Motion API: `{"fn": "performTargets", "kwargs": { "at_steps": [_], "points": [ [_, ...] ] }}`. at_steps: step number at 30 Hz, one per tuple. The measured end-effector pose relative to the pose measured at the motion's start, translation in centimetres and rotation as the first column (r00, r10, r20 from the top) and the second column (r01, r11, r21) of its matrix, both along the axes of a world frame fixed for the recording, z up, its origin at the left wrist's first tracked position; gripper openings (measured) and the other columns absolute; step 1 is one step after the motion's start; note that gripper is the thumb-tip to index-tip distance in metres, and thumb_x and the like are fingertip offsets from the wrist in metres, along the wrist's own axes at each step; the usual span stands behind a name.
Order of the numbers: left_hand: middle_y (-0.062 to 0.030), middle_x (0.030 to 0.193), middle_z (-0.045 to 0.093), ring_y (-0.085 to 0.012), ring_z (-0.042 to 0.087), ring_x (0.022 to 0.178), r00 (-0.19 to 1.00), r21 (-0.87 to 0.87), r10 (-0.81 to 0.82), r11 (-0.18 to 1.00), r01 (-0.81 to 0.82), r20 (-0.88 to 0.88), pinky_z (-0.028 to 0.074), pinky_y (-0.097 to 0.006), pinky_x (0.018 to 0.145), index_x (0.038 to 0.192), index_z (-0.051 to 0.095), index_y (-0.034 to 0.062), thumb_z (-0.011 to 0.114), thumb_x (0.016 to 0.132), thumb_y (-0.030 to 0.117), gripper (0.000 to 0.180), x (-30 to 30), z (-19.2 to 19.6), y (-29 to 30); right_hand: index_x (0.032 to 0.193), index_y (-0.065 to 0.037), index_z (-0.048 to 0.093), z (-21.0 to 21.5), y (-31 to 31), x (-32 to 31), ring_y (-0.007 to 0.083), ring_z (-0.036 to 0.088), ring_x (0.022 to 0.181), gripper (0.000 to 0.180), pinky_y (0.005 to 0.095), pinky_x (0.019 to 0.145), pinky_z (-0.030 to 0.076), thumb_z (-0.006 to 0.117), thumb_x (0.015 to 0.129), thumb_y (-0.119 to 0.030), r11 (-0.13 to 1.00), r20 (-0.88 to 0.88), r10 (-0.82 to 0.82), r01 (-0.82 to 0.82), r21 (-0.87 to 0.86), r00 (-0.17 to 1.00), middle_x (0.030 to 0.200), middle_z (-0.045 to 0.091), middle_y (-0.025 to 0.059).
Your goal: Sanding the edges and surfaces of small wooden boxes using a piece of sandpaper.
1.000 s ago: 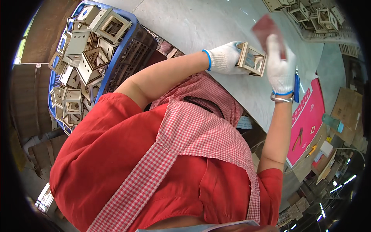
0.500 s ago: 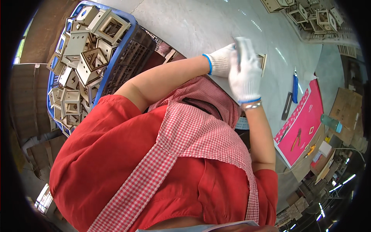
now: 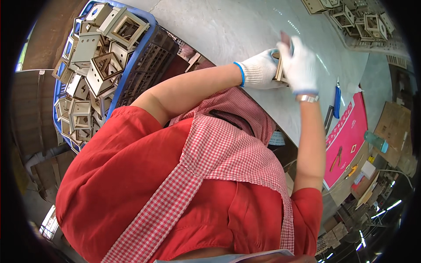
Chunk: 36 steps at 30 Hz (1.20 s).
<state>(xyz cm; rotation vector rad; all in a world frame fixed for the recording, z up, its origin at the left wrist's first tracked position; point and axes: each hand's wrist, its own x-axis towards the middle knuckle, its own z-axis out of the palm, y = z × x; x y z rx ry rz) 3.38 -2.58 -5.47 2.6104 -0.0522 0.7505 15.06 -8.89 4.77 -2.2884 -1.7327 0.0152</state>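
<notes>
My left hand [image 3: 260,70], in a white knit glove with a blue cuff, is closed round a small pale wooden box-like frame [image 3: 280,75] above the grey table. Just right of it is my right hand [image 3: 301,66], also white-gloved, with a metal band at the wrist. A flat dark reddish-brown piece [image 3: 285,38] sticks up from between its thumb and fingers; its kind cannot be made out. The right hand is against or very close to the frame's right side, and both hands hide much of the frame.
A blue crate [image 3: 151,33] heaped with wooden frames [image 3: 85,50] stands left. More frames [image 3: 368,26] fill a pale crate at far right. A blue-handled cutter [image 3: 337,101], a dark strip [image 3: 329,117], a pink sheet [image 3: 346,144] with pliers [image 3: 337,158] and a bottle [image 3: 376,141] lie right.
Both hands have shifted right, the right hand farther, so they are no longer overlapped. The wooden frame now shows in the left hand. The flat piece has moved with the right hand.
</notes>
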Motion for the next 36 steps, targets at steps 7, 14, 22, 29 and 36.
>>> {"fn": "performTargets", "kwargs": {
  "at_steps": [7,14,22,29,36],
  "points": [
    [-0.0066,0.104,0.072,-0.0300,0.065,0.092,0.993,-0.076,0.054,0.996,-0.046,0.106,0.046,-0.045,0.104,0.102,0.067,0.0179,0.064,0.091,0.029,0.016,0.5,-1.8,-0.4,0.100,0.000,0.070,1.9,5.5,3.2,0.0251,0.061,0.062,0.033,0.0365,0.061,0.050,0.063,0.085,-0.029,0.877,-0.373,-0.109,-0.088,-0.472,0.921,0.074,0.067,0.0086],
    [-0.0095,0.108,0.072,-0.0317,0.066,0.097,0.982,-0.142,-0.038,0.988,0.065,0.186,0.045,-0.045,0.105,0.113,0.069,0.0158,0.066,0.094,0.042,0.033,1.0,-0.7,-0.2,0.090,-0.001,0.074,1.7,6.6,5.2,0.0251,0.060,0.064,0.036,0.0388,0.064,0.052,0.064,0.079,-0.034,0.836,-0.297,-0.086,-0.093,-0.541,0.951,0.078,0.069,0.0111],
    [-0.0065,0.097,0.067,-0.0103,0.057,0.077,0.969,-0.941,-0.115,0.286,-0.179,-0.219,0.048,-0.024,0.067,0.118,0.068,-0.0012,0.062,0.102,0.024,0.031,-0.7,5.3,-0.1,0.099,-0.001,0.076,0.7,5.0,7.8,0.0347,0.067,0.072,0.033,0.0459,0.067,0.055,0.059,0.085,-0.025,0.924,-0.114,-0.149,0.098,-0.369,0.982,0.091,0.076,0.0174],
    [-0.0042,0.077,0.066,-0.0111,0.054,0.064,0.939,-0.947,0.230,0.136,-0.292,-0.256,0.044,-0.026,0.058,0.101,0.072,-0.0040,0.064,0.096,0.018,0.024,1.7,6.9,-0.2,0.105,-0.011,0.061,2.5,-0.5,1.9,0.0344,0.070,0.087,0.020,0.0508,0.082,0.054,0.062,0.089,-0.023,0.983,0.309,-0.035,-0.024,0.184,0.950,0.094,0.072,0.0110],
    [-0.0078,0.067,0.066,-0.0207,0.055,0.058,0.936,-0.715,0.332,0.624,-0.314,-0.121,0.046,-0.034,0.059,0.083,0.072,-0.0007,0.069,0.087,0.013,0.014,1.5,5.1,-2.7,0.102,-0.008,0.062,-0.7,-6.0,5.2,0.0313,0.066,0.087,0.015,0.0466,0.094,0.049,0.060,0.091,-0.018,0.925,0.060,-0.298,0.304,-0.226,0.953,0.090,0.070,0.0093]
  ]
}}
